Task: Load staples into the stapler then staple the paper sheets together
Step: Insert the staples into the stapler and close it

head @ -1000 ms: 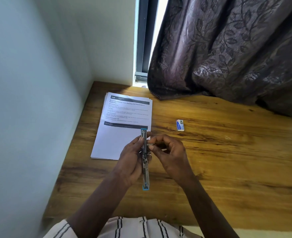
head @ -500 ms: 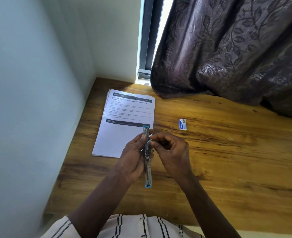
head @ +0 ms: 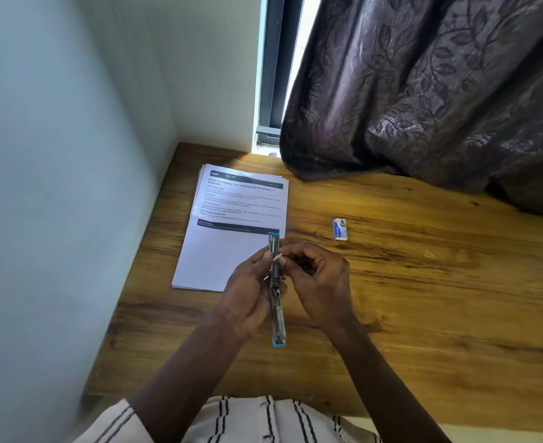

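A slim stapler [head: 277, 311] with blue ends is swung fully open into one long straight line, held above the wooden table [head: 423, 298]. My left hand [head: 248, 295] grips it around the middle from the left. My right hand [head: 318, 282] pinches a small silvery strip of staples [head: 278, 258] at the stapler's upper half, fingertips touching the metal channel. A stack of printed paper sheets [head: 228, 231] lies flat on the table just beyond my left hand, its near right corner hidden by the stapler and fingers.
A small staple box [head: 340, 228] lies on the table to the right of the sheets. A dark patterned curtain [head: 423, 91] hangs over the table's far right. A wall borders the table on the left, a window frame [head: 273, 75] at the back.
The hands and stapler stay almost in place. The right fingertips have shifted slightly along the stapler's upper half, and the staple strip now shows at the channel.
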